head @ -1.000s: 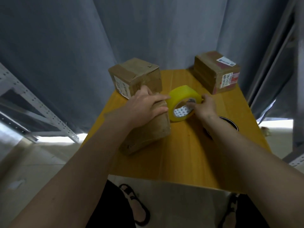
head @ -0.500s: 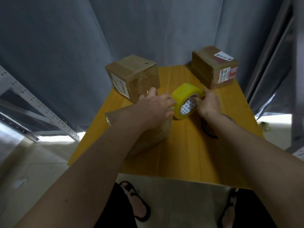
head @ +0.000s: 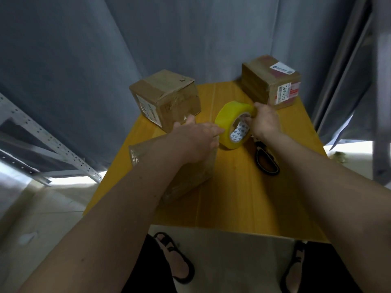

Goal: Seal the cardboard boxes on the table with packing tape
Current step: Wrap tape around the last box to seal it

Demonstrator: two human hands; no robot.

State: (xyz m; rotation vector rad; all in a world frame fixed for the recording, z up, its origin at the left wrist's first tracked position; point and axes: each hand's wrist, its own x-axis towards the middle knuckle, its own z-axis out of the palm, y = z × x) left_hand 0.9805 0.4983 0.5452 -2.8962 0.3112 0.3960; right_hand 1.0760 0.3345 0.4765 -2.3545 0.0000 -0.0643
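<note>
My left hand lay flat, fingers straight, on the near box; my right hand gripped the tape roll, held upright beside that box on the table.

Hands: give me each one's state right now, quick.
Left hand: open, fingers flat on the near cardboard box.
Right hand: grips the yellow tape roll.
</note>
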